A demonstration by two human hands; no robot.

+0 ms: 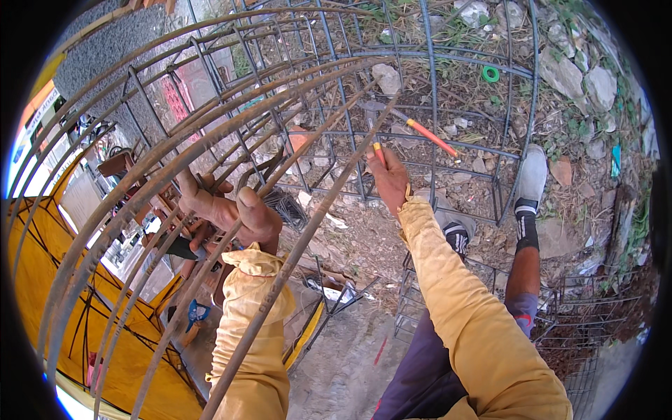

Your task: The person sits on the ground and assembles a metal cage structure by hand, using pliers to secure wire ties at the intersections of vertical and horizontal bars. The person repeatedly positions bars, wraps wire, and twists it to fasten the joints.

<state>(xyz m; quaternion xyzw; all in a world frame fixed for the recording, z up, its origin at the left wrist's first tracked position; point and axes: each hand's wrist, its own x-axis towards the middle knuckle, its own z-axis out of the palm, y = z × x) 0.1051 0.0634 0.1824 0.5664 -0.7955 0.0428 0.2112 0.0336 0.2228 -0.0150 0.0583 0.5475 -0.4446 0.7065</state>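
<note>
Outdoors, on rough ground [350, 364] of dirt, dry grass and pale stones, a long rebar cage [280, 133] of rusty bars and square ties lies across the view, with a yellow tarpaulin [42, 301] at the lower left.

The right hand [388, 178] has its grip closed on the orange-handled pincers [409, 133]: the fingers wrap one handle near the palm while the other handle angles out to the right, and the metal head points up into the cage, near a tie crossing a long bar. The left hand [234, 210] is closed round one of the long bars on the cage's near side, thumb on top, seemingly steadying it. Both arms wear yellow sleeves; the person's foot in a pale shoe [532, 175] rests against the cage's far end.

To do this well, I judge the left hand should keep the bar pressed firm against the tie so nothing shifts, while the pincers bite squarely at the crossing itself, not beside it. Whether wire already sits in the jaws is too small to tell. A green ring [491, 73] lies on the ground beyond.
</note>
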